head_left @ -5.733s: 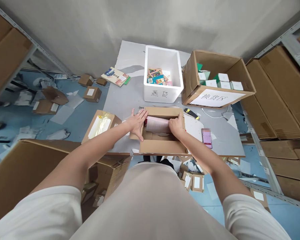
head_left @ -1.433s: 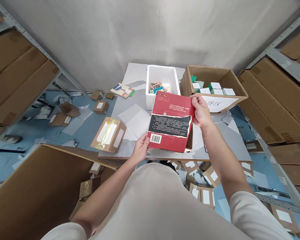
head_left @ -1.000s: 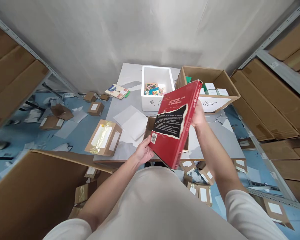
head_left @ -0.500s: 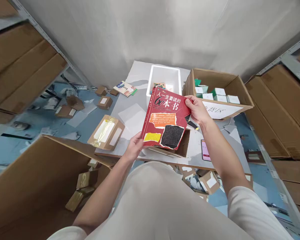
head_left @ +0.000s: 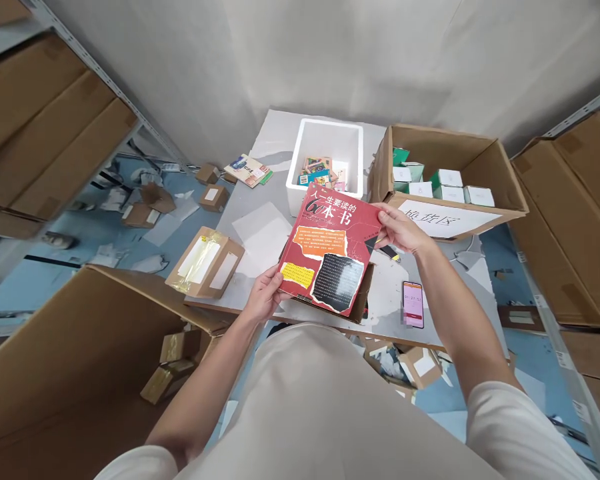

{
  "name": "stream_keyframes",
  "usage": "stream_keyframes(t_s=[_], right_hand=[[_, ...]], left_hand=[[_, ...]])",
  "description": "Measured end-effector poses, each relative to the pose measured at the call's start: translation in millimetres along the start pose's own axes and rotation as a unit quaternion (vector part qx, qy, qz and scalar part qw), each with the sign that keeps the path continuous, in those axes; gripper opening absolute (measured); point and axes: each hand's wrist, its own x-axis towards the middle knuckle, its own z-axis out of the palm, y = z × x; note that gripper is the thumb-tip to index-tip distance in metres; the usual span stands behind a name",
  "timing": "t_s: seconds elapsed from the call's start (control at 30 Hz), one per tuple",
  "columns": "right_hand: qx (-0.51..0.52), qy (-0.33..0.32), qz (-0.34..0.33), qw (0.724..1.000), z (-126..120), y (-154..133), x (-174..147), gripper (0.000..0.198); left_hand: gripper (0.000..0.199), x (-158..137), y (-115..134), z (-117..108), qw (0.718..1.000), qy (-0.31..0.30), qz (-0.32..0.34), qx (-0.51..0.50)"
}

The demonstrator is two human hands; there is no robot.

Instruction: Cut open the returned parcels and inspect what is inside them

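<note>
A red book [head_left: 325, 243] with orange, yellow and black patches on its cover is held face up between my two hands. My left hand [head_left: 265, 293] grips its lower left corner, thumb on the cover. At the upper right edge my right hand [head_left: 399, 228] is closed on it, thumb on top. Under the book is an open cardboard box [head_left: 364, 293] on the table, mostly hidden by it. A black and yellow tool [head_left: 391, 252], perhaps a cutter, lies just below my right hand.
Behind the book stands a white foam box [head_left: 300, 180] holding several books. To its right, a large carton [head_left: 510, 193] contains white-and-green boxes. A taped parcel [head_left: 205, 263], a phone [head_left: 413, 305] and loose books [head_left: 250, 171] lie on the table [head_left: 280, 137]. A big open carton [head_left: 80, 333] is at lower left.
The book has come lower and lies flatter over the cardboard box, both hands still on it. More of the foam box's contents shows. The view has shifted slightly.
</note>
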Motion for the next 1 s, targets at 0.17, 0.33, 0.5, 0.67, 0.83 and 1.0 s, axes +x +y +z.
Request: stream_keyframes(t_s=[0.17, 0.33, 0.5, 0.67, 0.83, 1.0], right_hand=[[-0.008, 0.041, -0.008, 0.999, 2.0, 6.1, 7.2, 0.057], [0.017, 0.090, -0.001, 0.996, -12.3, 2.7, 29.7, 0.054], [0.086, 0.145, -0.046, 0.985, -26.9, -10.3, 71.3, 0.042], [0.179, 0.226, -0.074, 0.955, -22.3, -14.3, 131.5, 0.025], [0.263, 0.296, -0.031, 0.918, 0.7, 4.3, 175.8, 0.022], [0.192, 0.245, 0.093, 0.946, 22.6, 5.2, 146.6, 0.016]], left_hand=[[0.065, 14.4, -4.7, 6.8, 1.000, 0.029, 0.000, -0.007], [0.065, 29.8, -1.4, 10.6, 0.997, 0.052, 0.050, -0.010], [0.053, 29.8, 6.0, -4.8, 0.991, 0.068, 0.102, 0.048], [0.038, 20.9, 7.9, -47.7, 0.949, 0.223, 0.201, 0.097], [0.050, 27.6, -15.4, -116.1, 0.896, 0.268, 0.160, 0.316], [0.093, 60.2, -57.6, -156.9, 0.712, 0.059, 0.031, 0.699]])
